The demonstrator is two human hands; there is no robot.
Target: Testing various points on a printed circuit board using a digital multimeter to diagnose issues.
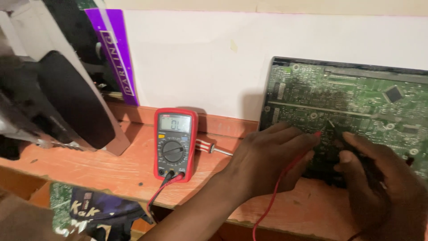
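Note:
A large green circuit board [352, 98] leans against the white wall at the right. My left hand [267, 156] holds a red probe [317, 133] with its tip on the board's lower part; its red lead [272, 196] hangs down over the bench edge. My right hand [379, 178] is closed around a dark probe, mostly hidden, pressed to the board beside it. A red digital multimeter [174, 143] lies on the orange wooden bench [89, 165] to the left, with red and black leads plugged in at its bottom.
A screwdriver with a red-and-white striped handle [206, 146] lies right of the meter. Dark equipment [58, 102] and a purple strip [115, 53] stand at the left. A dark patterned bag [98, 212] sits below the bench.

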